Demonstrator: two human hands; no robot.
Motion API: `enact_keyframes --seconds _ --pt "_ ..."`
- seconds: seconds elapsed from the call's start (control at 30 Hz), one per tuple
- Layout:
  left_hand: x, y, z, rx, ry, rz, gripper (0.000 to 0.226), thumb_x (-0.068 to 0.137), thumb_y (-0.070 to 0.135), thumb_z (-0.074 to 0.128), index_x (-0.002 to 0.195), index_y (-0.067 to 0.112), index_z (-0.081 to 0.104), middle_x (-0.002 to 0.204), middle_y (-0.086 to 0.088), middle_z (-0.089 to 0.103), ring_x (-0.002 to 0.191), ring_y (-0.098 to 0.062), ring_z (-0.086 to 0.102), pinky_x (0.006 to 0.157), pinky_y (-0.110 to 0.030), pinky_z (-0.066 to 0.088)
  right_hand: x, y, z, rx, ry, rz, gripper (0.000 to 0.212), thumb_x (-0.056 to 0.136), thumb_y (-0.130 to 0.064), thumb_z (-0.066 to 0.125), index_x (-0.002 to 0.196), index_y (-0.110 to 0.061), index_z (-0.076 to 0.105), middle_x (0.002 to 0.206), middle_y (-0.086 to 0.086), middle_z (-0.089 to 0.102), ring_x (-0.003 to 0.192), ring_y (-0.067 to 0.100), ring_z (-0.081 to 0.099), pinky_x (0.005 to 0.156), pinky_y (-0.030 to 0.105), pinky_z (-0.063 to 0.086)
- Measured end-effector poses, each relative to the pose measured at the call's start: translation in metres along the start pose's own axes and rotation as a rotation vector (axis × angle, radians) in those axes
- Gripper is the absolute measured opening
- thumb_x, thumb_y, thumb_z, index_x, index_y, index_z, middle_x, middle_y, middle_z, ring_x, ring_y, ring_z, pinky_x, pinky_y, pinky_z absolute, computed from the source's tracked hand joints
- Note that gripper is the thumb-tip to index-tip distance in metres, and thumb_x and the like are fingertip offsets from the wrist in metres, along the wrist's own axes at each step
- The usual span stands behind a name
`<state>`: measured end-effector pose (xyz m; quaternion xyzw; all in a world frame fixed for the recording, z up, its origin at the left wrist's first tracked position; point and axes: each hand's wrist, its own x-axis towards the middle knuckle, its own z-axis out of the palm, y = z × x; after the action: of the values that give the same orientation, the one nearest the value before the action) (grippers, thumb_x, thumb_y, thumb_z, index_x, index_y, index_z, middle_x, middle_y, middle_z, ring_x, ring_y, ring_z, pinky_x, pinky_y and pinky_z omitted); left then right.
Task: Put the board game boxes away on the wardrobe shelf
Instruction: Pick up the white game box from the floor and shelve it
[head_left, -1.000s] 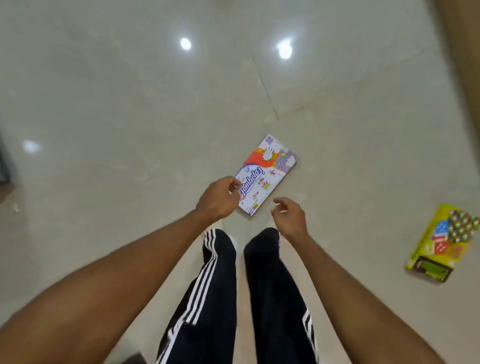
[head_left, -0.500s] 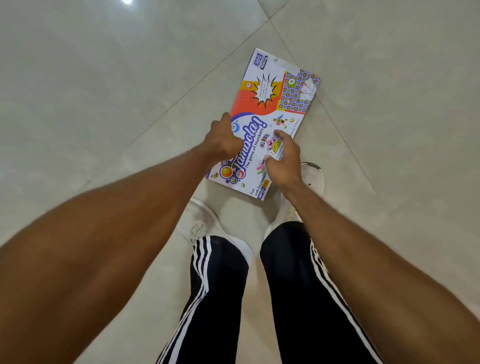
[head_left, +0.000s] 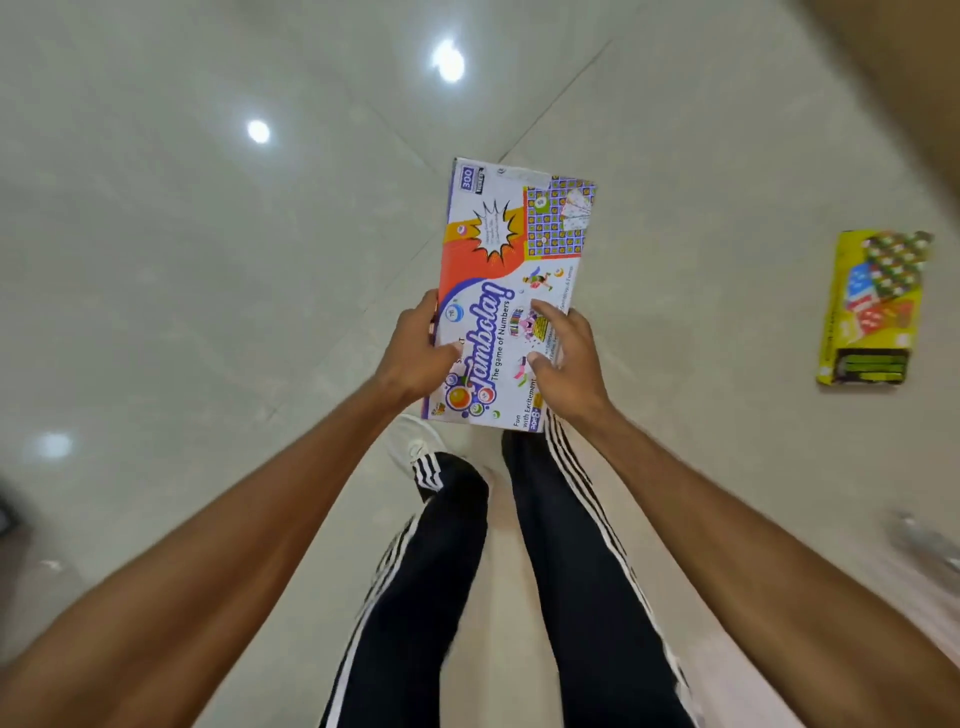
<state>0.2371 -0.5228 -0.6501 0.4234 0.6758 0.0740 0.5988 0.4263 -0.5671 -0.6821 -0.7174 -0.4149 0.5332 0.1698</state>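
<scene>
On the head camera I have the left hand (head_left: 415, 353) and right hand (head_left: 563, 358) both clamped on the near end of the Tambola box (head_left: 511, 244), which seems lifted off the floor (head_left: 208, 260). A yellow box (head_left: 872, 306) lies on the floor well to the right. No shelf shows, so I judge one box is picked up and neither is stowed.
</scene>
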Motion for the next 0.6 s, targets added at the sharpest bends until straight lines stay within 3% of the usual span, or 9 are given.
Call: enact_keyframes --seconds 0.1,0.2,0.3,0.43,0.53,0.6 --pt "-0.082 0.058 -0.007 -0.004 -0.011 0.084 0.047 0.086 0.002 0.064 0.128 0.018 0.049 0.097 0.019 0.061 0.081 -0.001 0.065 0.065 -0.02 0.056 -0.071 -0.052 -0.055 0.002 0.03 -0.018 0.063 0.08 0.002 0.058 0.135 -0.027 0.048 0.133 0.003 0.04 0.128 0.022 0.042 0.112 0.041 0.037" --pt "-0.161 0.114 -0.011 0.013 -0.046 0.196 0.05 0.085 -0.004 0.061 0.128 0.019 0.05 0.099 0.014 0.063 0.082 -0.004 0.065 0.067 -0.014 0.054 -0.144 -0.097 -0.114 0.003 0.082 -0.038 0.063 0.08 0.001 0.057 0.134 -0.03 0.05 0.133 0.002 0.038 0.128 0.021 0.042 0.111 0.042 0.038" --pt "-0.233 0.165 -0.008 0.053 -0.134 0.26 0.054 0.083 -0.003 0.06 0.13 0.022 0.05 0.104 0.003 0.064 0.084 -0.012 0.065 0.067 -0.017 0.055 -0.217 -0.129 -0.171 0.009 0.141 -0.041 0.059 0.082 0.001 0.056 0.132 -0.03 0.051 0.128 0.002 0.039 0.125 0.02 0.045 0.11 0.04 0.04" --pt "-0.3 0.218 0.012 0.089 -0.256 0.319 0.056 0.086 -0.003 0.061 0.131 0.029 0.048 0.101 0.005 0.062 0.082 -0.014 0.064 0.068 -0.02 0.055 -0.299 -0.144 -0.23 0.035 0.233 -0.028 0.057 0.084 0.0 0.057 0.133 -0.028 0.052 0.121 0.0 0.04 0.122 0.02 0.046 0.108 0.027 0.034" --pt "-0.335 0.257 0.042 0.159 -0.349 0.389 0.06 0.085 0.0 0.064 0.132 0.031 0.046 0.104 0.0 0.061 0.085 -0.014 0.064 0.07 -0.021 0.056 -0.354 -0.134 -0.269 0.084 0.345 -0.002 0.057 0.084 -0.002 0.057 0.133 -0.031 0.052 0.12 -0.002 0.041 0.119 0.016 0.047 0.107 0.026 0.035" --pt "-0.347 0.277 0.067 0.19 -0.406 0.414 0.06 0.082 0.005 0.067 0.13 0.034 0.047 0.108 -0.007 0.062 0.085 -0.016 0.065 0.073 -0.029 0.059 -0.382 -0.12 -0.292 0.117 0.411 0.015 0.058 0.084 -0.003 0.058 0.133 -0.034 0.052 0.12 -0.001 0.042 0.119 0.014 0.047 0.108 0.028 0.036"
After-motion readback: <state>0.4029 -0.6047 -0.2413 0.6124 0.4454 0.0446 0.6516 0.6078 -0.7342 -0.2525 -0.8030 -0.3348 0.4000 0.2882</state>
